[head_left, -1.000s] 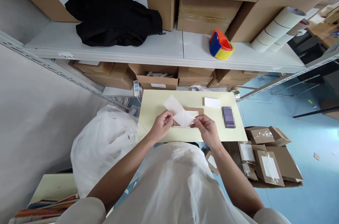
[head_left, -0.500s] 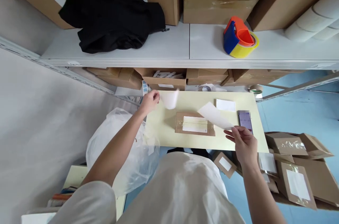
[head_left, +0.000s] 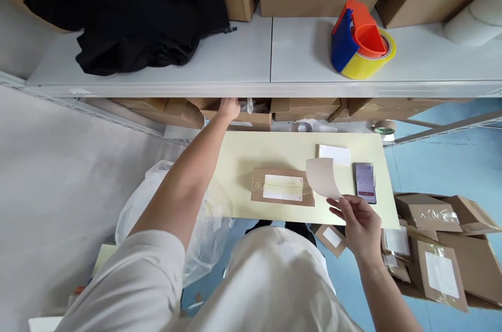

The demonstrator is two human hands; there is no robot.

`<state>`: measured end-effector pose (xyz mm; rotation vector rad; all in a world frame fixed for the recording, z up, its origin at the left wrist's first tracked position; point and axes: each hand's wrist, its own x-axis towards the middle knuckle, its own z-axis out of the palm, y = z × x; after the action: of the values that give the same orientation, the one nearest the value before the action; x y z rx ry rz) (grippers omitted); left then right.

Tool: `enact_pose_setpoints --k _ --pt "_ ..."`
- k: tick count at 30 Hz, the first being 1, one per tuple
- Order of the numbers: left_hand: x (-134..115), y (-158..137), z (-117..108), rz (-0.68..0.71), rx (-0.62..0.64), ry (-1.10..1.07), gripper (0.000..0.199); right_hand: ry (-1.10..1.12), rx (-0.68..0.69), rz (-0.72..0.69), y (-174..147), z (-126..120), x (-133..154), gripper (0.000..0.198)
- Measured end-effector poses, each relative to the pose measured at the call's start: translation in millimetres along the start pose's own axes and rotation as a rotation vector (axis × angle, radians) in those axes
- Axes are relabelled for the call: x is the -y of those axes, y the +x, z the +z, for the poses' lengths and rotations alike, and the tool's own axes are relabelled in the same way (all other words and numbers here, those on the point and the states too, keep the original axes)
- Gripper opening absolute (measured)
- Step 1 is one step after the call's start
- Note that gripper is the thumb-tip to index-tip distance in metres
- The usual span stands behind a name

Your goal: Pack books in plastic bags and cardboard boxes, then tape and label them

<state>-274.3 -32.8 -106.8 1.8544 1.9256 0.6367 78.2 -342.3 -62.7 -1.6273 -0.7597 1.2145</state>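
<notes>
Now, sheet [head_left: 322,176] pinched in right hand [head_left: 360,219], slanting lengthwise up-left, left hand [head_left: 229,109] moved to carton [head_left: 259,121], grip unclear.

Dull card, soft cloth and shiny plastic, seen from my far-off seat.
The loose slip [head_left: 322,175] is thin paper, smooth and not shiny. The taped parcel [head_left: 257,195] and the open carton [head_left: 257,122] are dull brown cardboard, but the parcel's clear tape [head_left: 308,197] gleams. I see a smooth, dull table [head_left: 243,153] and a gray shelf [head_left: 249,57] that looks like painted metal. The black garment [head_left: 145,15] is soft, wrinkly cloth. The tape dispenser [head_left: 364,35] is smooth, bright plastic; the bag [head_left: 206,243] is crinkly, see-through plastic.
</notes>
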Motion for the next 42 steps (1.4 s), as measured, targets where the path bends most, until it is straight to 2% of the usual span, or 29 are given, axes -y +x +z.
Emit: enact_pose_setpoints --k 3,5,7,9,11,13,17,19,20,21,24,25,26,31,35,38,42 --pt "-21.4 -55.2 -9.6 -0.026 -0.036 -0.101 0.030 0.000 0.056 0.006 0.9 13.3 3.6 0.027" --pt "-51.5 -116.1 -16.4 0.114 0.015 -0.155 0.030 0.001 0.090 -0.007 -1.0 25.2 7.6 0.028" --pt "-86.4 -183.0 -18.6 0.303 0.141 -0.170 0.032 0.014 0.125 -0.041 -5.3 38.6 11.7 0.028" --pt "-116.3 -241.2 -15.1 0.405 0.212 -0.175 0.035 0.033 0.163 -0.081 -11.7 52.7 14.3 0.028" --pt "-134.5 -280.9 -8.5 0.422 0.187 -0.210 0.028 0.051 0.191 -0.122 -20.0 66.2 14.9 0.027" --pt "-140.0 -301.4 -3.3 0.409 0.139 -0.224 0.015 0.065 0.205 -0.164 -29.8 77.2 13.8 0.026" --pt "-127.4 -312.8 -5.9 0.426 0.062 -0.283 0.016 0.060 0.299 -0.230 -49.9 84.9 9.8 0.024" --pt "-117.9 -314.8 -10.8 0.370 0.025 -0.381 0.016 0.009 0.373 -0.303 -57.1 79.7 7.8 0.027" --pt "-113.4 -315.7 -13.0 0.307 0.016 -0.456 0.015 -0.039 0.358 -0.362 -59.3 75.4 6.6 0.028" --pt "-109.2 -316.4 -14.9 0.226 0.021 -0.543 0.015 -0.098 0.289 -0.425 -60.3 70.3 5.3 0.030" --pt "-99.0 -317.7 -17.9 0.001 0.107 -0.784 0.021 -0.248 -0.079 -0.514 -56.0 54.1 0.5 0.039" --pt "-96.2 -318.1 -17.9 -0.041 0.141 -0.833 0.023 -0.261 -0.152 -0.490 -53.0 49.5 -1.3 0.043" --pt "-93.6 -318.7 -17.2 -0.066 0.170 -0.862 0.024 -0.255 -0.163 -0.445 -49.9 45.4 -3.3 0.046" --pt "-78.1 -330.4 -0.5 -0.175 0.235 -0.853 0.027 -0.192 0.065 -0.214 -44.9 33.9 -18.5 0.035" --pt "-62.5 -343.9 22.2 -0.240 0.190 -0.712 0.025 -0.224 0.087 -0.111 -48.9 31.7 -39.3 0.039" --pt "-56.7 -342.6 31.9 -0.208 0.150 -0.567 0.021 -0.291 0.072 -0.061 -42.3 33.5 -54.4 0.041" --pt "-58.3 -321.1 32.8 -0.110 0.152 -0.355 0.017 -0.390 0.053 -0.069 -18.2 37.5 -62.6 0.040"
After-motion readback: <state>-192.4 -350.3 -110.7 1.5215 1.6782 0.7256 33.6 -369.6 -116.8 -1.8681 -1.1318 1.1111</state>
